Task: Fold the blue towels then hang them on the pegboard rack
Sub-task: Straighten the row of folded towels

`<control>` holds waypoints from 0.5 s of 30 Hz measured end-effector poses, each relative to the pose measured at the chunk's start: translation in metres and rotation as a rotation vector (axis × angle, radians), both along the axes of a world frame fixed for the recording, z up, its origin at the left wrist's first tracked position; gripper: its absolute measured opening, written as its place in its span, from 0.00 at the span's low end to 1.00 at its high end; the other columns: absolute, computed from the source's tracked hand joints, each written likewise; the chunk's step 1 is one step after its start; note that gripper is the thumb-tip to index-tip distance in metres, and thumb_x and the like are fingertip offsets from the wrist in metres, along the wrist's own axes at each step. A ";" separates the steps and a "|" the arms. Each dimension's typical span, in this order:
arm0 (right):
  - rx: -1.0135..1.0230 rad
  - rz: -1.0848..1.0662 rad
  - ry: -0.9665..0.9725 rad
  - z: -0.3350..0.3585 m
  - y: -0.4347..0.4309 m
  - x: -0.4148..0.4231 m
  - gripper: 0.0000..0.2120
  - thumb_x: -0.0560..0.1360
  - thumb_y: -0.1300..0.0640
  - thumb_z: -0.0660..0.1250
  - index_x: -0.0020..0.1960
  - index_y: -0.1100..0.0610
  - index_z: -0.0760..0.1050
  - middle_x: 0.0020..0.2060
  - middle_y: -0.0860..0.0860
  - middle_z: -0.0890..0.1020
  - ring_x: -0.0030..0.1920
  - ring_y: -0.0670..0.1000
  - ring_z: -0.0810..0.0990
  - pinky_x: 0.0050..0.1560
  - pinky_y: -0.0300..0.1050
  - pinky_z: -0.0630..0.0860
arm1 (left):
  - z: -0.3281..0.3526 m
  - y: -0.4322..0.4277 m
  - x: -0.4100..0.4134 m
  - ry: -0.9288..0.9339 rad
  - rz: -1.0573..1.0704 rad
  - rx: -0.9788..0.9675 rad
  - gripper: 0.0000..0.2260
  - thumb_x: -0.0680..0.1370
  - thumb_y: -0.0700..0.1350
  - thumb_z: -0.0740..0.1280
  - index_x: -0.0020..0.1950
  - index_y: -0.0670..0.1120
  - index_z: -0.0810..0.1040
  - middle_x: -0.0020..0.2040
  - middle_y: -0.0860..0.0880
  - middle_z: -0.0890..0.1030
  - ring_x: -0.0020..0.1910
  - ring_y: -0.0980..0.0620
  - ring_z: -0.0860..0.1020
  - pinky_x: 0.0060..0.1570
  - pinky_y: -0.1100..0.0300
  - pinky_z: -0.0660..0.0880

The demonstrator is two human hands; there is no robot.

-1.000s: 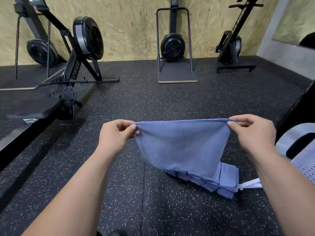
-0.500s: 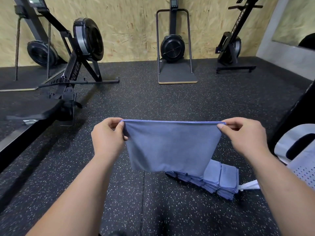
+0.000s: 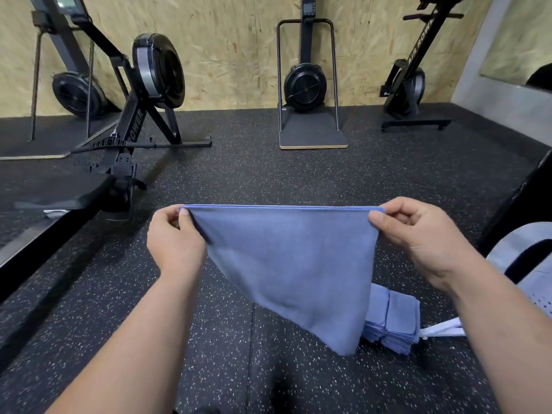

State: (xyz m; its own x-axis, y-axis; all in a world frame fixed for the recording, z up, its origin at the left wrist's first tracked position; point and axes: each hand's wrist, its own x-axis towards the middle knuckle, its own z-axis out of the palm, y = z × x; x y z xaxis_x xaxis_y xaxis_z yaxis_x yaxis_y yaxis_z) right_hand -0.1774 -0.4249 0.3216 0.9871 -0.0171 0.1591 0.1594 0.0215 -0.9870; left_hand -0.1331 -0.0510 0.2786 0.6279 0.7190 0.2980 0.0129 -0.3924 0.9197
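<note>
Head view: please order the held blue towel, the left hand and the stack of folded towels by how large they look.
Largest: the held blue towel.
Then the left hand and the stack of folded towels look about alike; the stack is farther and partly hidden behind the towel, so I do not rank them.

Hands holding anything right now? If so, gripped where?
Yes: one blue towel, stretched in the air. The left hand pinches its top left corner, the right hand its top right corner.
</note>
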 end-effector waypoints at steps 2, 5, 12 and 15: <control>-0.010 -0.123 0.000 -0.006 -0.003 0.006 0.08 0.73 0.57 0.78 0.49 0.58 0.82 0.42 0.54 0.88 0.40 0.44 0.83 0.46 0.34 0.78 | -0.001 -0.002 0.001 -0.003 -0.039 0.018 0.08 0.84 0.48 0.65 0.58 0.49 0.82 0.49 0.51 0.83 0.50 0.50 0.80 0.54 0.56 0.73; -0.027 -0.297 0.011 -0.020 -0.011 0.015 0.03 0.78 0.58 0.76 0.49 0.55 0.82 0.45 0.57 0.89 0.44 0.49 0.84 0.53 0.46 0.79 | 0.000 -0.007 0.004 -0.015 -0.132 0.074 0.06 0.84 0.48 0.67 0.56 0.50 0.83 0.48 0.53 0.83 0.48 0.52 0.80 0.53 0.58 0.73; 0.080 -0.473 0.086 -0.028 -0.015 0.025 0.04 0.81 0.54 0.73 0.53 0.54 0.84 0.41 0.48 0.87 0.43 0.47 0.81 0.43 0.46 0.78 | -0.009 -0.018 0.012 0.087 -0.398 -0.591 0.05 0.82 0.45 0.71 0.51 0.45 0.86 0.44 0.50 0.86 0.41 0.53 0.80 0.46 0.57 0.79; 0.116 -0.526 0.139 -0.033 -0.018 0.030 0.03 0.80 0.55 0.75 0.52 0.54 0.84 0.43 0.49 0.88 0.42 0.45 0.82 0.44 0.44 0.77 | -0.009 -0.023 0.015 0.185 -0.398 -0.740 0.05 0.80 0.43 0.74 0.44 0.47 0.82 0.35 0.50 0.79 0.32 0.53 0.75 0.31 0.61 0.71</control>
State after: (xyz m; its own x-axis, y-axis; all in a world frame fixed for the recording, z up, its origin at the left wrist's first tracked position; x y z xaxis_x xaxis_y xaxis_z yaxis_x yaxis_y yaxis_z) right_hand -0.1474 -0.4425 0.2883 0.8521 -0.5234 -0.0046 0.0461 0.0837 -0.9954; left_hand -0.1181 -0.0745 0.2694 0.8667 0.4041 -0.2924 0.1763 0.3002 0.9374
